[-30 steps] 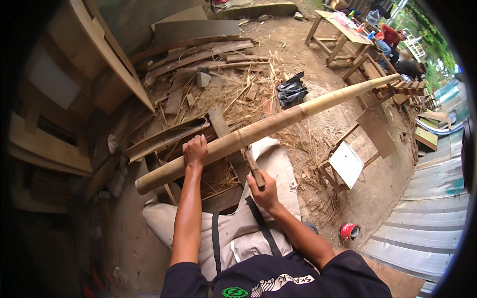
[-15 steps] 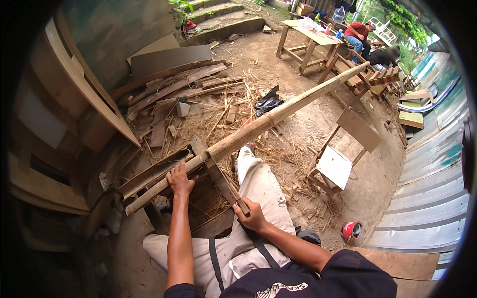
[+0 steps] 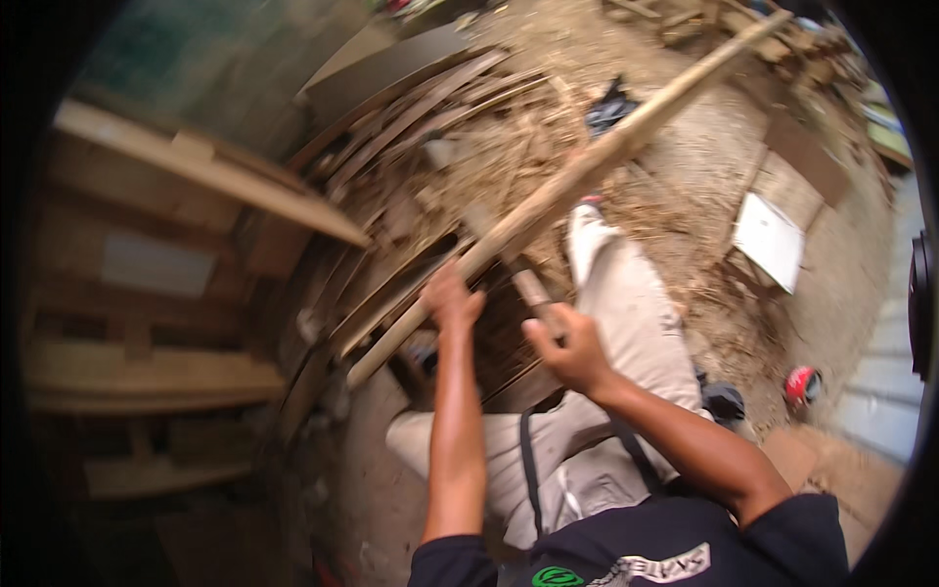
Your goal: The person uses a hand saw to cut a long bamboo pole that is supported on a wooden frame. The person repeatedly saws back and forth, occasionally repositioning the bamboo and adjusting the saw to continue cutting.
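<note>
A long bamboo pole [image 3: 577,176] runs slantwise from the near left to the far right, over the stacked boards in front of me. My left hand [image 3: 454,295] is closed over it close to its near end, the thumb sticking out to the right. My right hand [image 3: 570,347] grips the wooden handle of a flat, blade-like tool [image 3: 530,288], just right of the pole. Blur hides the tool's exact kind, and the pole covers part of it. Beneath the pole and left hand, a dark trough-like board [image 3: 396,293] lies beside my light-trousered leg [image 3: 631,303].
Scrap boards [image 3: 421,112], shavings and a black plastic bag [image 3: 611,108] litter the ground ahead. Wooden furniture frames [image 3: 147,382] stand at the left. A small chair with a white seat [image 3: 770,240] and a red can [image 3: 802,386] are at the right, before a metal sheet wall [image 3: 880,362].
The whole view has swung, so everything sits farther right and higher, with blur. My right hand with the tool has come slightly nearer the pole; my left hand keeps its place on it.
</note>
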### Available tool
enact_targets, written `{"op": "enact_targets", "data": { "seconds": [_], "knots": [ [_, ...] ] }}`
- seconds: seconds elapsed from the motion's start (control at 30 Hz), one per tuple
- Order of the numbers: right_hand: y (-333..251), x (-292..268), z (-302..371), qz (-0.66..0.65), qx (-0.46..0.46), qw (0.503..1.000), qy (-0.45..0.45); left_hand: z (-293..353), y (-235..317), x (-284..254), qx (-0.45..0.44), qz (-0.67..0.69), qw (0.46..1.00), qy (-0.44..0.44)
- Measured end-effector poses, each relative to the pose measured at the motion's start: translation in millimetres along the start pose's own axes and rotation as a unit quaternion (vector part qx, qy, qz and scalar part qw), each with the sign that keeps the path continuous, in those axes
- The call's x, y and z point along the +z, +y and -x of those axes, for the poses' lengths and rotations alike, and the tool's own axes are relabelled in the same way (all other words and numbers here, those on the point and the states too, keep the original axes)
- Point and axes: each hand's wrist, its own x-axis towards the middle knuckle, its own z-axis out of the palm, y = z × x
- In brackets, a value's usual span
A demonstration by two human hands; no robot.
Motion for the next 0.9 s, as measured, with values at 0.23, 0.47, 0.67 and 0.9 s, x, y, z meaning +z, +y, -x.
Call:
{"op": "enact_targets", "data": {
  "seconds": [0.23, 0.47, 0.67, 0.9],
  "knots": [
    [10.2, -28.9, 36.6, 0.034, 0.045, 0.997, -0.053, -24.2, 1.8, -21.8, -0.028, 0.119, 0.991, -0.060],
    [69.5, -15.1, 40.4, 0.035, 0.043, 0.997, -0.059, -55.6, -8.9, -30.6, -0.042, 0.116, 0.976, -0.178],
    [36.2, -35.2, 62.8, 0.081, 0.121, 0.987, -0.064, -63.8, -12.6, -33.2, -0.040, 0.136, 0.972, -0.188],
    [-4.0, 23.6, -52.5, 0.090, 0.058, 0.993, -0.052, -29.1, 4.5, -31.6, -0.071, 0.151, 0.979, -0.118]
  ]
}}
